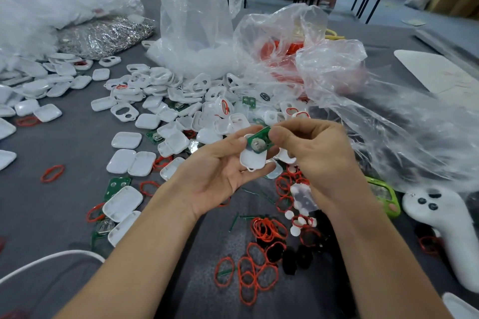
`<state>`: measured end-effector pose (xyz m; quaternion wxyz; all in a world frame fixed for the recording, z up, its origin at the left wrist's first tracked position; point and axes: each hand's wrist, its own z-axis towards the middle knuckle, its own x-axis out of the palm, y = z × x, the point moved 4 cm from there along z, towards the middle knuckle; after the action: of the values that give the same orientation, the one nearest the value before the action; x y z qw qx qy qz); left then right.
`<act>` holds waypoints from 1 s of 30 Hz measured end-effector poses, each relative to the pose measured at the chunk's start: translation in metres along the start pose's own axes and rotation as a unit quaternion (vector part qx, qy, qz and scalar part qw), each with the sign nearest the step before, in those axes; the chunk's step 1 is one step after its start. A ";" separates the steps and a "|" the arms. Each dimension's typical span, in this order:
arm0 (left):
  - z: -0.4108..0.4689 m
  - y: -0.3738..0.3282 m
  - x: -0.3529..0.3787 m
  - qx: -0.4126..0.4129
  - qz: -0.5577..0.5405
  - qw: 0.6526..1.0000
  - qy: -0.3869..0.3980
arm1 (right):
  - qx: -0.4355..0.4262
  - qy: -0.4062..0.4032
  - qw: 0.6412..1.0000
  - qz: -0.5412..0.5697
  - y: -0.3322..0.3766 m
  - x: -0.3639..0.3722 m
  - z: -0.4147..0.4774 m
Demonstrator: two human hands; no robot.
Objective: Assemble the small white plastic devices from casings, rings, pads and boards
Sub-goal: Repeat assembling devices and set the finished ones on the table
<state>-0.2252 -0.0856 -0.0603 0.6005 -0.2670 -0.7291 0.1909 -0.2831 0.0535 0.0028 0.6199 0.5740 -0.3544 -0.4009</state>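
Tabletop [64,153]; right grip's [318,153] board [259,141] atop casing [252,161].

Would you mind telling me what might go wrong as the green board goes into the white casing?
The green board, pinched by the right hand, sits tilted over the white casing in the left hand, so it may seat crooked. If dropped, it could get lost among the red rings below.

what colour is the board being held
Green board, silver disc, over the white casing; head view.
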 end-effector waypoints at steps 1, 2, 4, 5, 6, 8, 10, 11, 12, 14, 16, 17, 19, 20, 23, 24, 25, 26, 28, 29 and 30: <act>0.001 0.000 0.000 -0.001 -0.001 1.000 0.001 | -0.007 -0.003 1.000 -0.023 -0.002 -0.001 -0.001; 0.003 0.001 0.000 -0.002 0.001 1.000 0.001 | -0.014 -0.004 0.998 -0.054 -0.005 -0.001 -0.001; 0.005 0.001 0.000 0.000 0.010 1.000 0.003 | -0.038 -0.003 0.992 -0.121 -0.008 -0.003 -0.001; 0.005 0.001 0.000 0.001 0.013 1.000 0.006 | -0.054 0.002 0.988 -0.142 -0.009 -0.003 -0.002; 0.005 0.001 0.000 0.000 0.013 1.000 0.009 | -0.069 0.007 0.985 -0.159 -0.008 -0.004 -0.002; 0.005 0.002 0.000 -0.005 0.015 1.000 0.013 | -0.095 0.011 0.977 -0.193 -0.006 -0.007 -0.004; 0.005 0.003 0.001 -0.010 0.026 1.000 0.012 | -0.107 0.008 0.968 -0.226 -0.005 -0.008 -0.004; 0.005 0.004 0.001 -0.014 0.031 0.999 0.010 | -0.107 0.011 0.965 -0.239 -0.006 -0.008 -0.004; 0.005 0.005 0.001 -0.017 0.036 0.999 0.007 | -0.107 0.014 0.962 -0.250 -0.006 -0.007 -0.004; 0.006 0.005 0.000 -0.021 0.046 0.999 0.000 | -0.112 0.020 0.957 -0.267 -0.006 -0.006 -0.005; 0.007 0.005 -0.001 -0.022 0.053 0.998 -0.004 | -0.118 0.023 0.950 -0.287 -0.005 -0.004 -0.006; 0.007 0.005 -0.002 -0.023 0.056 0.998 -0.005 | -0.121 0.022 0.947 -0.298 -0.004 -0.004 -0.006; 0.007 0.005 -0.002 -0.024 0.066 0.998 -0.005 | -0.131 0.011 0.939 -0.317 -0.004 -0.005 -0.006; 0.007 0.005 -0.002 -0.025 0.071 0.997 -0.006 | -0.139 0.000 0.935 -0.326 -0.004 -0.005 -0.007; 0.008 0.006 -0.002 -0.027 0.077 0.997 -0.011 | -0.162 -0.033 0.924 -0.344 -0.004 -0.004 -0.009; 0.008 0.005 -0.002 -0.027 0.076 0.997 -0.012 | -0.168 -0.044 0.922 -0.346 -0.005 -0.003 -0.010; 0.007 0.005 -0.001 -0.027 0.073 0.997 -0.012 | -0.174 -0.053 0.920 -0.348 -0.005 -0.002 -0.010; 0.007 0.005 0.000 -0.028 0.071 0.997 -0.011 | -0.178 -0.060 0.917 -0.351 -0.006 0.000 -0.011; 0.006 0.004 0.002 -0.030 0.073 0.997 -0.011 | -0.185 -0.070 0.916 -0.350 -0.008 0.002 -0.012; 0.006 0.004 0.002 -0.031 0.076 0.997 -0.012 | -0.189 -0.073 0.915 -0.348 -0.008 0.002 -0.012; 0.006 0.004 0.003 -0.033 0.080 0.996 -0.013 | -0.192 -0.075 0.916 -0.346 -0.008 0.003 -0.012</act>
<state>-0.2304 -0.0804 -0.0617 0.5645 -0.3414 -0.7193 0.2179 -0.2715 0.0558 -0.0064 0.5124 0.4991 -0.0956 -0.6922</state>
